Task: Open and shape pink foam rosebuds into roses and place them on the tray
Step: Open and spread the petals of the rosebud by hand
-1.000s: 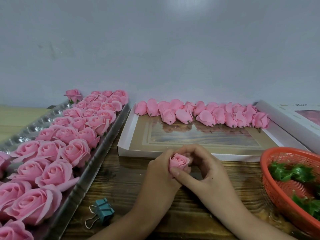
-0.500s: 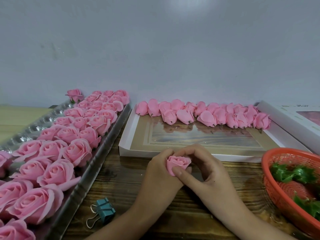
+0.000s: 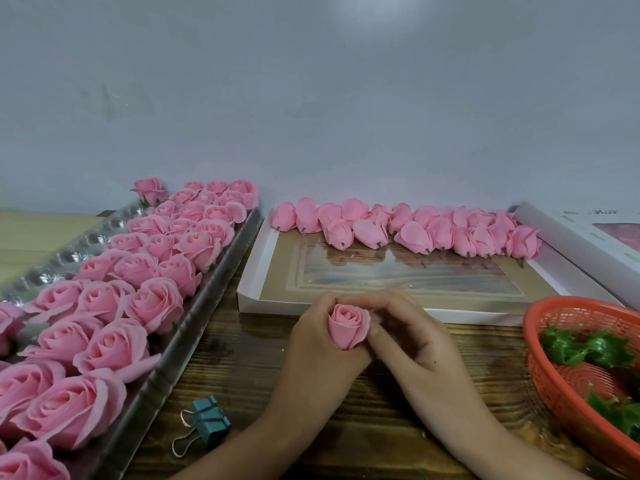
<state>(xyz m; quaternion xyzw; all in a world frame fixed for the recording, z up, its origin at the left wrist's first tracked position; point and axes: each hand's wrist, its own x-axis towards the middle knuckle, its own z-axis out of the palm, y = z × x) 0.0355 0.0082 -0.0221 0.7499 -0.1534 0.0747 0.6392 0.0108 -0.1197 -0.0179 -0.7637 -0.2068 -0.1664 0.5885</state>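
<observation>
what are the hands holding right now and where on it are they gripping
One pink rosebud, held by both hands. The left hand grips its lower left side and base; the right hand pinches its right side at the outer petals.

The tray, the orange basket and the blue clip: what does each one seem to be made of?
The tray looks like thin moulded plastic, glossy and silvery: its bare cups catch highlights. The orange basket seems to be rigid plastic with a slight sheen, going by its fine moulded mesh. The blue clip is probably painted metal, matte, with bare shiny wire handles.
</observation>
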